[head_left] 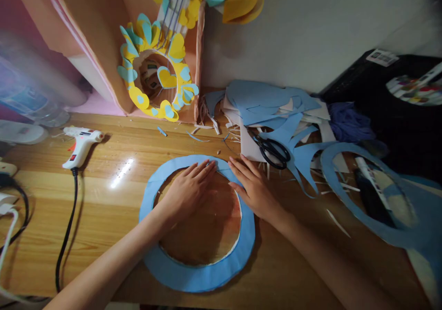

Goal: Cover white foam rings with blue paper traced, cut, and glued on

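A flat blue paper ring [203,273] lies on the wooden table [113,199] in front of me. My left hand [188,190] rests inside the ring, fingers stretched flat, their tips pressing on the ring's far rim. My right hand [250,185] lies open beside it, fingers flat on the same far rim, a little to the right. Neither hand holds anything. The two sets of fingertips nearly meet at the top of the ring.
Black scissors [272,151] lie on a pile of blue paper scraps [269,105] behind my right hand. A white glue gun [81,144] with black cord sits at left. A second blue ring [376,227] lies at right. A cardboard piece decorated with yellow and blue petals [157,70] stands behind.
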### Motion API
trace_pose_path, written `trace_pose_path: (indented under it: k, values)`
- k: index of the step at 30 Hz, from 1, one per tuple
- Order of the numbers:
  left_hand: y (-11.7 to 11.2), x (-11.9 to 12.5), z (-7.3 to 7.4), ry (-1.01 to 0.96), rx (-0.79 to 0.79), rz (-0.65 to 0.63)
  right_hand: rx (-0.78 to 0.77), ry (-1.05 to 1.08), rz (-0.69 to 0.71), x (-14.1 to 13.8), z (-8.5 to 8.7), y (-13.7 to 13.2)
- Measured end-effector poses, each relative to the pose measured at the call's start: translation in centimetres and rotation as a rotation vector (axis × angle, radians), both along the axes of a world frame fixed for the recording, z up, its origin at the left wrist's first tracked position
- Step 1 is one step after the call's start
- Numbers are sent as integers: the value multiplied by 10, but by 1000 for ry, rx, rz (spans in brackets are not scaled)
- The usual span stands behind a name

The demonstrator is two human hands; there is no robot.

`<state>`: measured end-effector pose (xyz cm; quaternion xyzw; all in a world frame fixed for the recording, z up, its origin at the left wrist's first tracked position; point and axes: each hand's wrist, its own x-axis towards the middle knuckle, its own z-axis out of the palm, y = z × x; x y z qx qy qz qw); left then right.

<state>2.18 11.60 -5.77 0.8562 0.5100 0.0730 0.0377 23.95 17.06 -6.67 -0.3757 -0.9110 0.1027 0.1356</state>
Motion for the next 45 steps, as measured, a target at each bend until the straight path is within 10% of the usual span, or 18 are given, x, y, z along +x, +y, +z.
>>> trace_pose_path:
  k: [23,26,34,40,45]
  values:
    - [1,14,10,43,91,53,77,-112,52,-3,5,-7]
    - [-10,3,21,13,127,182,69,-101,54,-2,4,-6]
    - [-70,-46,29,-161,-6,1027,36,-71,97,-1,-2,-6]
    - [-76,-52,19,-494,-176,1099,1,96,115,0,-15,-7]
    - [-84,-49,38,-986,-287,976,-236,359,-112,0,-6,-1]
